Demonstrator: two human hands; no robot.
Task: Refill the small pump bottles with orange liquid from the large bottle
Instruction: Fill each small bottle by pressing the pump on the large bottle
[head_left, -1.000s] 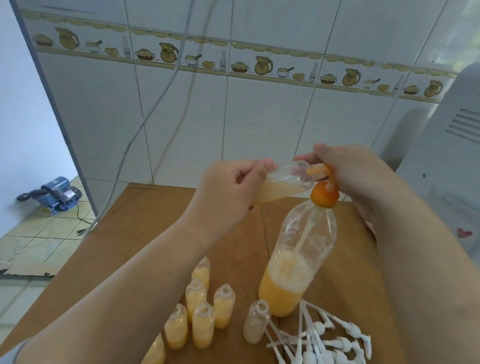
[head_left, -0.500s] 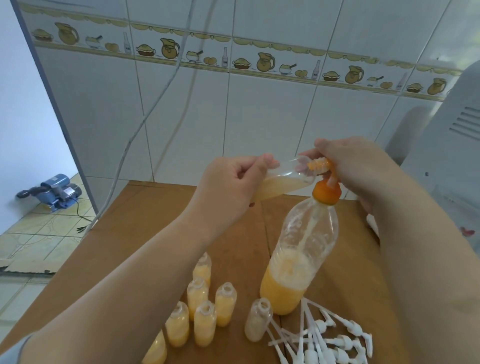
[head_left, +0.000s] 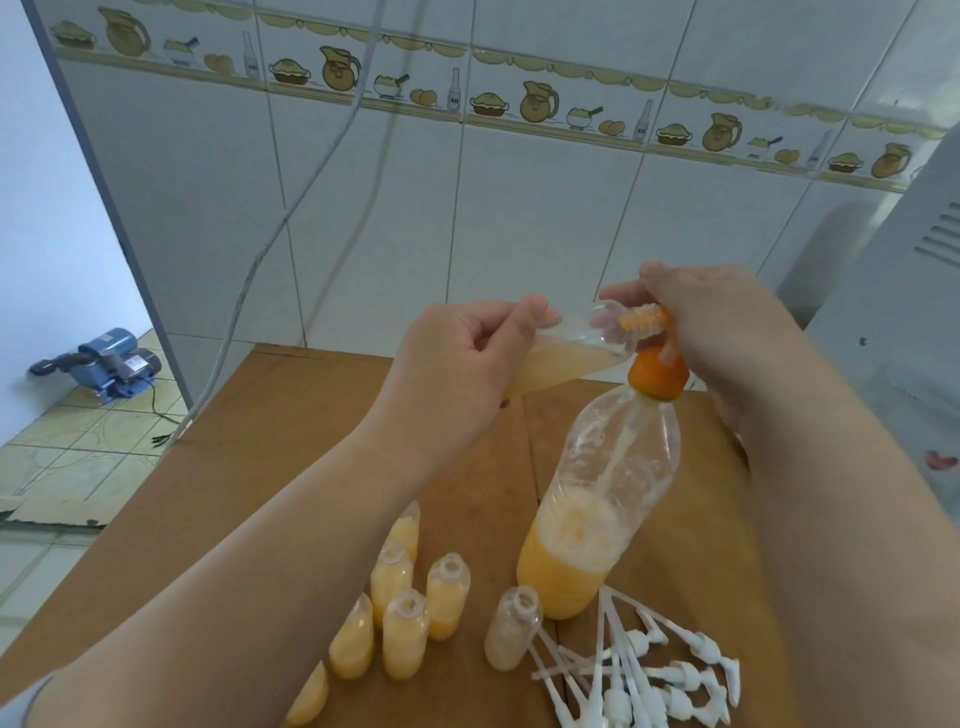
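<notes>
Above the brown tabletop, near its far edge: left hand curled round a small clear bottle, held almost on its side, mouth toward the right, pale orange liquid pooled along its lower wall. Right hand closed about an orange pump nozzle, nozzle tip lying at or just inside the small bottle's mouth; exact finger contact hidden behind the nozzle. Directly below, large clear bottle standing upright on the table, orange pump collar at its neck, white dip tube visible inside, orange liquid with froth on top filling the lower part. Nearer the viewer, left of the large bottle: cluster of uncapped small bottles holding orange liquid, standing close together, some partly hidden behind the left forearm. Just beside the large bottle's base: one uncapped small bottle, nearly empty. Right of that: loose heap of white pump heads with long tubes, lying flat. Behind: white tiled wall with a jug-pattern border; grey cable hanging down; blue pump on the floor, left.
</notes>
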